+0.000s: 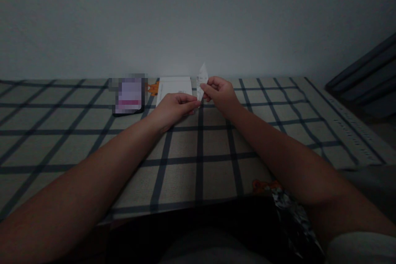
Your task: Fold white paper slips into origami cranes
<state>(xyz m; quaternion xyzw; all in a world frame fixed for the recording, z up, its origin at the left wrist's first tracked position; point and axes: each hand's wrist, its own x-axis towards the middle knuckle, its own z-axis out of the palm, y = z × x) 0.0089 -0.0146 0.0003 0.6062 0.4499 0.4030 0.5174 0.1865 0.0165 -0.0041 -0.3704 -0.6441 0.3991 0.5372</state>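
A small folded piece of white paper [202, 75] with faint printing stands upright between my hands, its pointed tip upward. My left hand [177, 109] pinches its narrow lower end between thumb and fingers. My right hand [220, 91] grips its right side, thumb in front and fingers curled behind. Just behind my left hand lies a white pad or booklet [175, 86] on the cloth, partly covered by that hand. The finer folds of the paper are too small and dim to make out.
A checked tablecloth [179, 173] covers the table, which meets a plain wall [198, 20]. To the left lies a phone-like device [130, 95] with a blurred screen. Dark folded fabric [368, 78] hangs at the far right. Orange figures are printed on the cloth.
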